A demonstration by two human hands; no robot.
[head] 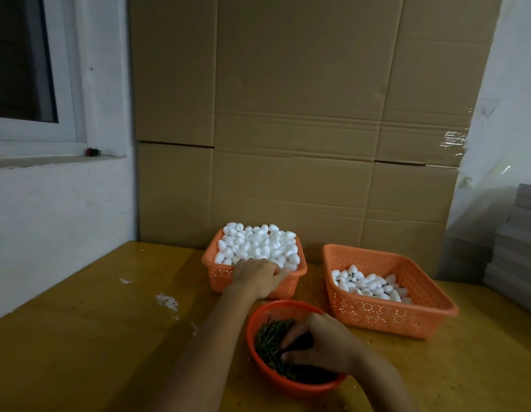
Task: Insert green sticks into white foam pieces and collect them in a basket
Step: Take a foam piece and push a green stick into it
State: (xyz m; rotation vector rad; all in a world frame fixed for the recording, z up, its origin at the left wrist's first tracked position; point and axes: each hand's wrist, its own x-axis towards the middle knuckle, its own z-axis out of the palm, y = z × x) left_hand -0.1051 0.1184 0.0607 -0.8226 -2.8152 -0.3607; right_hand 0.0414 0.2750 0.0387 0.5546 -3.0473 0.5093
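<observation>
Green sticks [270, 337] are held in a round red basket [258, 310] on the wooden table [94, 337]. The right hand [323, 346] is sunk among them, fingers curled; a grip cannot be told. Just behind this basket, white foam pieces [258, 245] are heaped in an orange basket [219, 278], where the left hand [256, 278] is laid, fingers bent; whether a piece is held cannot be told. Behind and right, finished pieces [368, 285] are gathered in a second orange basket [386, 316].
</observation>
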